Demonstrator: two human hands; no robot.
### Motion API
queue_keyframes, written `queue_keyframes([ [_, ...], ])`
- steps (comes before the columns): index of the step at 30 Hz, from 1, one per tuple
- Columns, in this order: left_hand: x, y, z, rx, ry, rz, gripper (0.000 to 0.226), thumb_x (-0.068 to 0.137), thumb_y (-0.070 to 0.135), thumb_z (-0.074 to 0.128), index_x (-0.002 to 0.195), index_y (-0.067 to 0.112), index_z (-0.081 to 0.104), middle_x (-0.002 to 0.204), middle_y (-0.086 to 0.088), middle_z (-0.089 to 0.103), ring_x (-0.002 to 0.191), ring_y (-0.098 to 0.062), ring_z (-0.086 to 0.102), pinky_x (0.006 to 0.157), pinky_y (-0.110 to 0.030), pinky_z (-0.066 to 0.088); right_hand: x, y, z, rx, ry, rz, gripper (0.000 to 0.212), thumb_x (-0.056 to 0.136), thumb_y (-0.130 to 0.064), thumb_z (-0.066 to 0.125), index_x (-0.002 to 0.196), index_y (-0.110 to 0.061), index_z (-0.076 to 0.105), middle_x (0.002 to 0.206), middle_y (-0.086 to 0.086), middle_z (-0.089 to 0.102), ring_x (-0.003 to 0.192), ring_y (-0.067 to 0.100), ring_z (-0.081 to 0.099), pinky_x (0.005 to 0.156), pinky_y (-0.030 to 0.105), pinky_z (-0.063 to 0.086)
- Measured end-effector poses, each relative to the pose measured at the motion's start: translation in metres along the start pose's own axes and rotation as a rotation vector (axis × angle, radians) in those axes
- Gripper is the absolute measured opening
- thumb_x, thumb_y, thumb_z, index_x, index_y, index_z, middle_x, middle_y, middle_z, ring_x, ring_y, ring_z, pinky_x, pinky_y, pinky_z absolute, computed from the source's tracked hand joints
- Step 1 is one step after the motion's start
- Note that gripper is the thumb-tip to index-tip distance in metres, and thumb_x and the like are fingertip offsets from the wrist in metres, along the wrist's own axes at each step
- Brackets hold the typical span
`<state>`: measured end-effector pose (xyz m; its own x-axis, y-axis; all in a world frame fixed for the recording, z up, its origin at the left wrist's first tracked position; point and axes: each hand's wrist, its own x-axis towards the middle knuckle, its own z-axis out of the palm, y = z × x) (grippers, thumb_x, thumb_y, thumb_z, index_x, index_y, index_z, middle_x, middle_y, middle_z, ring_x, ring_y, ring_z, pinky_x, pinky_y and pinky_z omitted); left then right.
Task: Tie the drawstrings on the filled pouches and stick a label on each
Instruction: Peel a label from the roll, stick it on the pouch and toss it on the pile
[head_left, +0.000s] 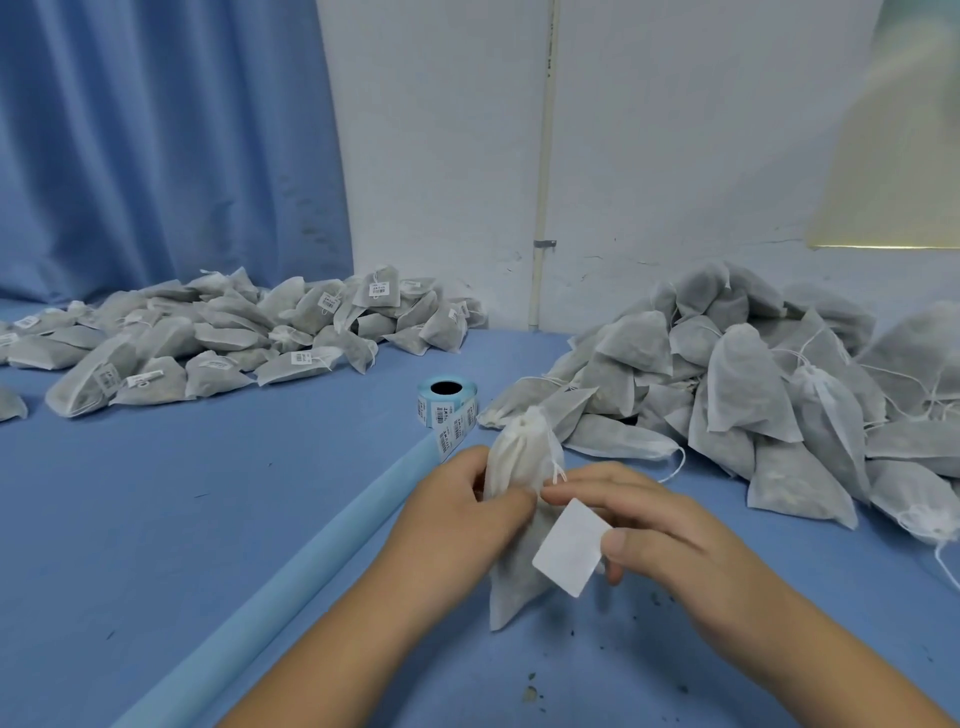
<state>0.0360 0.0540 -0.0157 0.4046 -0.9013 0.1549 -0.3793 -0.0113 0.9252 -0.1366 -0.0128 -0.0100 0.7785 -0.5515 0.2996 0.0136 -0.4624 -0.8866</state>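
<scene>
White cloth pouch (519, 519) stood near the tabletop's (208, 519) front edge, left hand (462, 512) clamped round it. Right hand (660, 525) pinched a blank label (571, 548), hiding the pouch's right side.

Two bare forearms enter from the lower edge, one from the lower left, one from the lower right; no sleeve, cuff or glove covers either as far as the edge shows. The left hand (462, 512) wears no ring, watch or band on its visible back and wrist; the right hand (670, 530) is likewise unadorned; its thumbnail is short, plain and unpainted. The other nails are turned away or too blurred to judge; nothing more of the person shows.
</scene>
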Motion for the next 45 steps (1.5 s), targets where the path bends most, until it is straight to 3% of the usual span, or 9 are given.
queue_keyframes([
  [7, -0.002, 0.003, -0.001, -0.163, -0.057, -0.033, 0.016, 0.091, 0.027, 0.059, 0.099, 0.017, 0.069, 0.095, -0.006, 0.073, 0.087, -0.021, 0.071, 0.078, -0.043, 0.061, -0.001, -0.003, 0.000, -0.299, -0.008, -0.062, 0.035, 0.077, -0.021, 0.054, 0.108, -0.031, 0.068, 0.109, -0.022, 0.060, 0.089, 0.009, 0.059, 0.076, 0.035, 0.049],
  [9, -0.001, 0.001, 0.001, -0.139, -0.025, -0.020, 0.019, 0.094, 0.026, 0.058, 0.097, 0.011, 0.069, 0.093, -0.011, 0.071, 0.083, -0.023, 0.072, 0.075, -0.044, 0.061, -0.003, -0.007, 0.002, -0.448, -0.028, -0.120, 0.031, 0.080, -0.029, 0.055, 0.108, -0.032, 0.067, 0.110, -0.023, 0.057, 0.093, 0.008, 0.059, 0.076, 0.027, 0.048],
  [16, -0.001, 0.001, 0.004, -0.186, 0.054, -0.031, 0.014, 0.089, 0.026, 0.061, 0.086, 0.014, 0.068, 0.084, -0.013, 0.066, 0.068, -0.014, 0.066, 0.055, -0.036, 0.059, -0.007, -0.017, 0.009, -0.924, -0.075, -0.159, 0.055, 0.073, -0.060, 0.027, 0.112, -0.034, 0.056, 0.117, -0.019, 0.047, 0.097, 0.009, 0.053, 0.074, 0.030, 0.048],
  [24, -0.002, 0.000, 0.004, -0.119, 0.043, 0.030, 0.010, 0.083, 0.028, 0.071, 0.079, 0.020, 0.068, 0.073, 0.000, 0.067, 0.063, -0.014, 0.067, 0.055, -0.035, 0.058, -0.007, -0.021, 0.014, -0.939, -0.115, -0.192, 0.054, 0.076, -0.060, 0.027, 0.118, -0.039, 0.055, 0.120, -0.023, 0.050, 0.103, 0.005, 0.053, 0.078, 0.030, 0.047],
  [28, 0.000, 0.000, 0.001, 0.016, 0.108, 0.086, 0.028, 0.080, 0.024, 0.065, 0.065, 0.006, 0.051, 0.058, -0.001, 0.044, 0.054, -0.013, 0.040, 0.053, -0.030, 0.039, -0.008, -0.020, 0.016, -0.967, -0.097, -0.194, 0.054, 0.076, -0.059, 0.029, 0.109, -0.030, 0.061, 0.112, -0.018, 0.054, 0.097, 0.008, 0.055, 0.076, 0.033, 0.048],
  [31, 0.001, -0.001, -0.003, 0.051, 0.147, 0.091, 0.031, 0.084, 0.015, 0.061, 0.060, 0.006, 0.044, 0.056, 0.004, 0.035, 0.053, -0.010, 0.030, 0.047, -0.023, 0.026, -0.008, -0.019, 0.016, -0.954, -0.086, -0.211, 0.054, 0.077, -0.058, 0.031, 0.113, -0.031, 0.061, 0.113, -0.021, 0.054, 0.096, 0.008, 0.057, 0.076, 0.032, 0.048],
  [38, 0.002, -0.001, -0.005, -0.114, 0.151, 0.057, 0.037, 0.081, 0.027, 0.064, 0.067, -0.003, 0.049, 0.063, -0.005, 0.042, 0.060, -0.015, 0.036, 0.058, -0.031, 0.029, -0.009, -0.018, 0.014, -0.912, -0.028, -0.243, 0.051, 0.078, -0.059, 0.036, 0.115, -0.037, 0.063, 0.118, -0.030, 0.050, 0.092, 0.002, 0.057, 0.075, 0.027, 0.048],
  [41, 0.005, -0.002, -0.008, -0.191, 0.168, 0.016, 0.053, 0.070, 0.038, 0.061, 0.085, -0.013, 0.056, 0.072, -0.007, 0.051, 0.067, -0.019, 0.043, 0.065, -0.035, 0.035, -0.008, -0.019, 0.009, -0.594, 0.054, -0.198, 0.037, 0.076, -0.050, 0.047, 0.105, -0.039, 0.066, 0.114, -0.027, 0.055, 0.091, 0.004, 0.058, 0.072, 0.017, 0.045],
  [45, 0.005, -0.003, -0.008, -0.245, 0.154, -0.030, 0.059, 0.067, 0.040, 0.062, 0.089, -0.014, 0.057, 0.076, -0.012, 0.056, 0.071, -0.022, 0.047, 0.070, -0.038, 0.039, -0.002, -0.017, 0.005, -0.060, 0.490, -0.117, 0.020, 0.080, -0.013, 0.063, 0.081, -0.033, 0.069, 0.081, -0.006, 0.065, 0.062, 0.009, 0.055, 0.052, 0.016, 0.045],
])
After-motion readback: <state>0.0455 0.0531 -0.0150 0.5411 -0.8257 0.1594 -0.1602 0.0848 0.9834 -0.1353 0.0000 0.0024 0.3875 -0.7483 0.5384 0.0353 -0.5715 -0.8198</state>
